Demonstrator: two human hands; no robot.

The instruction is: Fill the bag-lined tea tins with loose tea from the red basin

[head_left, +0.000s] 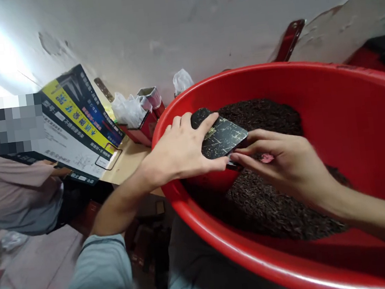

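A tin [224, 136] with a black, gold-veined end faces up over the big red tub [340, 100]. My left hand [179, 150] is closed round it, thumb along the near edge and fingers over the far side. My right hand [285, 166] pinches the tin's right corner, where a small whitish bit shows between the fingertips; I cannot tell what it is. Part of the tin's reddish side is in shadow below. Beneath both hands lie dark dried leaves [271, 200], like loose tea. A small pink thing [267, 157] shows by my right fingers, partly hidden.
Left of the tub, a wooden table [128, 159] bears red tins [142, 127] with clear plastic bags [128, 109] in them. A printed cardboard box [74, 116] stands beyond. Another person [20, 187] sits at the far left. The tub's near rim crosses before my lap.
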